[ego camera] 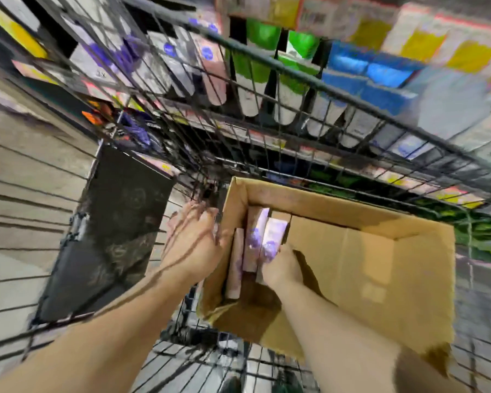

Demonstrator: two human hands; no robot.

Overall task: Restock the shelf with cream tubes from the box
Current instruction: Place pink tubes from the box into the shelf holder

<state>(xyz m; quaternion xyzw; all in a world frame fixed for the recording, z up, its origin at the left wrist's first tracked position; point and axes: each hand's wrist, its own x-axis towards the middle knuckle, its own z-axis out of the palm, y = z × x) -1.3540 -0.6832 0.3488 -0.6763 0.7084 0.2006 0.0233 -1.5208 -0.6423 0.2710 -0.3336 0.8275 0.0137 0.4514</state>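
An open cardboard box (352, 259) sits inside a wire cart. Several pale pink cream tubes (253, 239) with purple print stand against the box's left inner wall. My right hand (281, 268) is down in the box, its fingers closed around the tubes' lower ends. My left hand (194, 236) grips the box's left wall from outside, at the upper corner. Beyond the cart, the shelf (267, 137) holds rows of hanging tubes with purple, pink, green and blue tops. The frame is motion-blurred.
The wire cart's dark rim (309, 80) crosses between me and the shelf. A black panel (111, 236) lies in the cart left of the box. Boxed goods with yellow labels (437, 38) fill the upper right shelf. Tiled floor shows at left.
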